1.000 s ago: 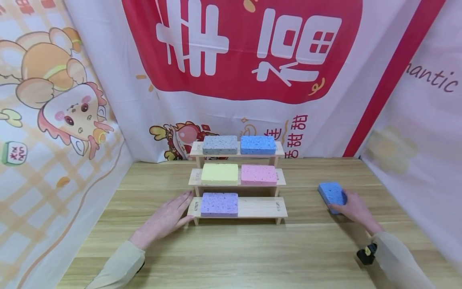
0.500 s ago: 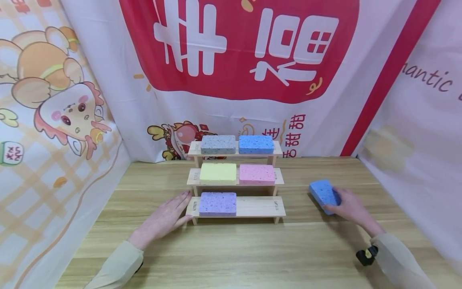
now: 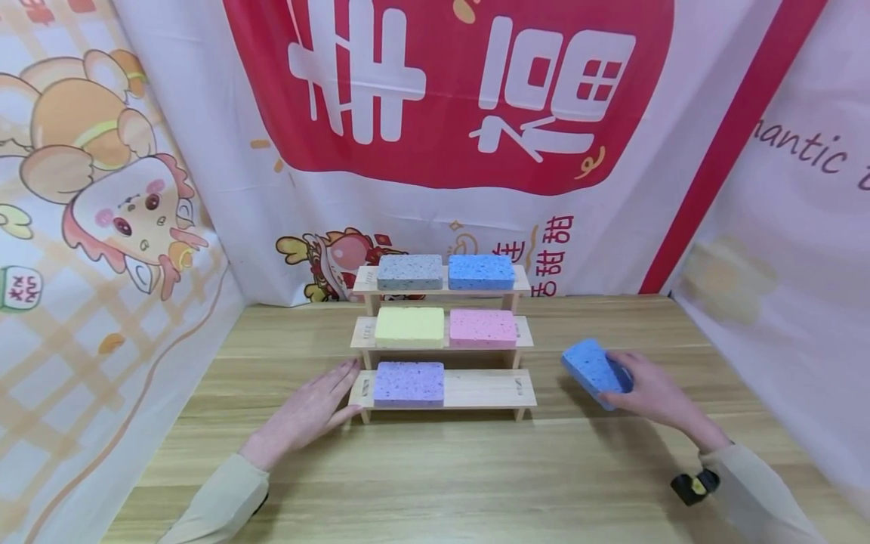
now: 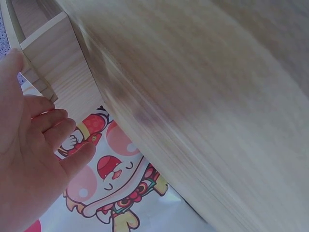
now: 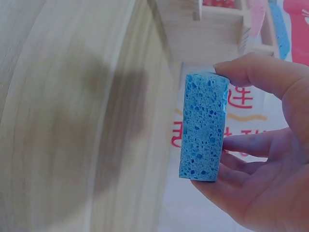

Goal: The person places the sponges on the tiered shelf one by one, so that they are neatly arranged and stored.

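Observation:
Right of the wooden shelf, my right hand grips a blue sponge, thumb on one side and fingers on the other. In the right wrist view that blue sponge is raised over the table, showing its porous side. My left hand rests with extended fingers against the left end of the shelf's lowest tier. The three-tier shelf bears a purple sponge on the lowest tier's left half, a yellow sponge and a pink sponge in the middle, and a grey sponge and another blue sponge on top.
The wood-grain table runs back to a white and red printed cloth. Printed cloths also hang at the left and right sides. A black strap device sits at the right wrist.
My right hand has carried the blue sponge left toward the shelf, and the sponge has tilted. My left hand stays against the shelf's end. The head view has shifted slightly.

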A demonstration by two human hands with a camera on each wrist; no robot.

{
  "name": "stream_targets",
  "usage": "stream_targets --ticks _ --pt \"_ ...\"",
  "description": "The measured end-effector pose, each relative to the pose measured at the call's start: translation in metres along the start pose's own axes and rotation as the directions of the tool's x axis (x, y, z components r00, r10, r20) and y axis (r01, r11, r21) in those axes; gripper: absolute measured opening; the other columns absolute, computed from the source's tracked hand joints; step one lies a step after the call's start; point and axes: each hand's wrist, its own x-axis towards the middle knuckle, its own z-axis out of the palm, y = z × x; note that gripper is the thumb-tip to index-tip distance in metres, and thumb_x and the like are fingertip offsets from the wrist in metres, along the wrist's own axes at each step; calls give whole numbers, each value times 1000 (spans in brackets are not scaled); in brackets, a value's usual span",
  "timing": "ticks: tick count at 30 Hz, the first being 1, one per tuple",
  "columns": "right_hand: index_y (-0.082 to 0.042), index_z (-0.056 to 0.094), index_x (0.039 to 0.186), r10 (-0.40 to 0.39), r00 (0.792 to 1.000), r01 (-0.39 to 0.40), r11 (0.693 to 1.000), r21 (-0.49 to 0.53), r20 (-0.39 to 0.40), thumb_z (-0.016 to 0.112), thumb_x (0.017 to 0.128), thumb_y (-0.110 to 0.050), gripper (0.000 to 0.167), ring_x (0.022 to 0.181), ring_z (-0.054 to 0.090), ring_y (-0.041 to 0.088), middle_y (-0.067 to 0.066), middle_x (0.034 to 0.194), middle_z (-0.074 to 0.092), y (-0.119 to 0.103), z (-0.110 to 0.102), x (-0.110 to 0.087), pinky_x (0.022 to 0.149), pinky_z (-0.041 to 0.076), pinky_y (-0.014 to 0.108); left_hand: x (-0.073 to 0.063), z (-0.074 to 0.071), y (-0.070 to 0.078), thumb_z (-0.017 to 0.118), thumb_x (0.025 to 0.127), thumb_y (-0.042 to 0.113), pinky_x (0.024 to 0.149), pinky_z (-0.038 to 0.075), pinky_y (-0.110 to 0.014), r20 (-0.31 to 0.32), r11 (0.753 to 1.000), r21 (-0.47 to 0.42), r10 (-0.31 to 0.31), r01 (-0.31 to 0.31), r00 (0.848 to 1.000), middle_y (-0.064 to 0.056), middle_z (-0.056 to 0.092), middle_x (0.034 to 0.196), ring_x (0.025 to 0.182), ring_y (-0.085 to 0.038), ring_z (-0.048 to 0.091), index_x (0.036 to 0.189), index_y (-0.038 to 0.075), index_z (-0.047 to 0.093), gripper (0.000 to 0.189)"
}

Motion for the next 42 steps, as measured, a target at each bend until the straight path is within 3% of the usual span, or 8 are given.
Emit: stream_targets --ticks 14,23,28,42 --pt "6 49 140 -67 998 67 998 14 -10 80 79 -31 78 118 57 46 30 136 54 -18 -8 -8 92 52 64 0 -1 0 54 100 46 116 40 -54 -9 1000 6 10 -10 1000 -21 36 158 143 -37 43 151 -3 35 74" --pt "4 51 139 -161 987 161 987 19 7 84 73 -28 80 113 60 39 26 133 57 -32 -13 -15 86 56 55 0 0 0 52 100 48 116 39 -57 3 1000 11 -10 10 1000 -19 35 159 143 -36 42 152 -1 34 74" --pt "1 51 141 -194 981 193 981 33 21 83 74 -27 79 114 59 40 24 135 57 -38 -16 -18 87 56 57 0 -1 0 52 100 48 118 36 -58 -4 1000 15 -9 9 1000 -19 36 158 143 -36 42 152 -1 34 74" --pt "-6 51 143 -231 962 225 973 60 144 81 78 -32 76 120 56 37 21 140 53 -58 -15 -9 91 56 56 -1 -2 1 52 100 48 120 32 -58 13 1000 5 -22 22 1000 -18 35 159 146 -34 39 153 0 33 74"
